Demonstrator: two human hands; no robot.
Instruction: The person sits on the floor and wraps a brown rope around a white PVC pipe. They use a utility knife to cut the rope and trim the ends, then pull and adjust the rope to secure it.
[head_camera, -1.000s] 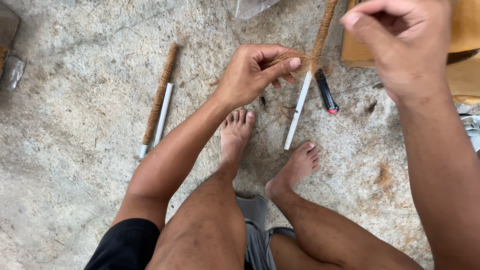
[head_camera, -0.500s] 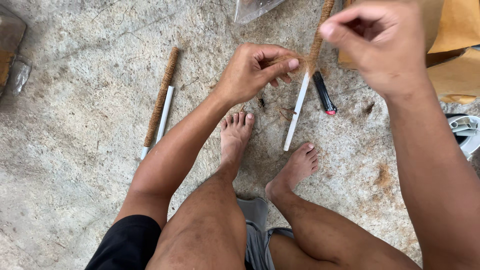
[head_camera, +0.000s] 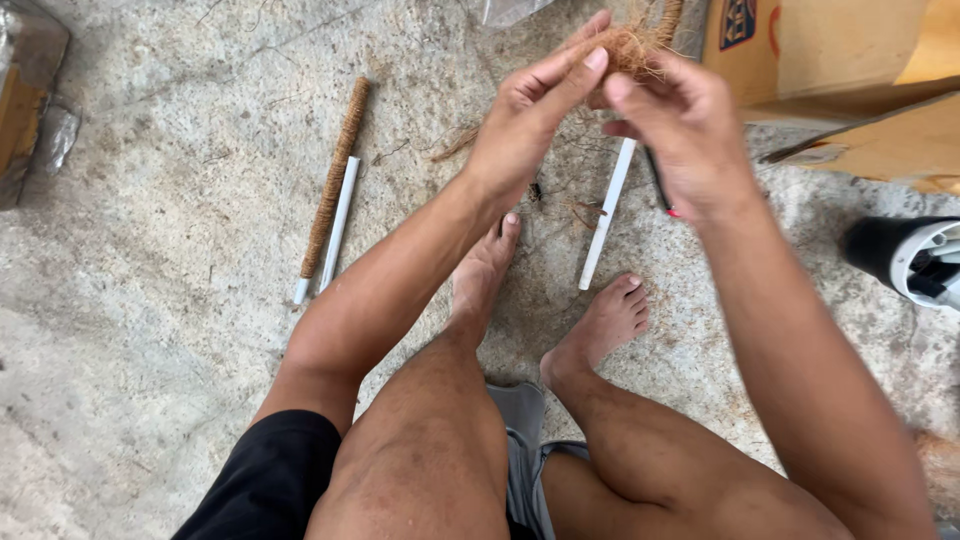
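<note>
A seated person's left hand (head_camera: 525, 110) and right hand (head_camera: 672, 125) meet above the concrete floor (head_camera: 150, 300), both grips closed on a tuft of brown coir fibre (head_camera: 625, 42) pinched between the fingertips at the wrapped end of a white pipe (head_camera: 606, 220), which slants down toward bare feet. A finished coir-wrapped stick (head_camera: 335, 175) and plain white pipe (head_camera: 338, 222) lie well apart, left.

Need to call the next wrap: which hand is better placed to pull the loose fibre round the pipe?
Probably the right hand: it sits over the white pipe just below the fibre tuft, fingers free. The left hand is pinching the tuft in place, so it should hold.
</note>
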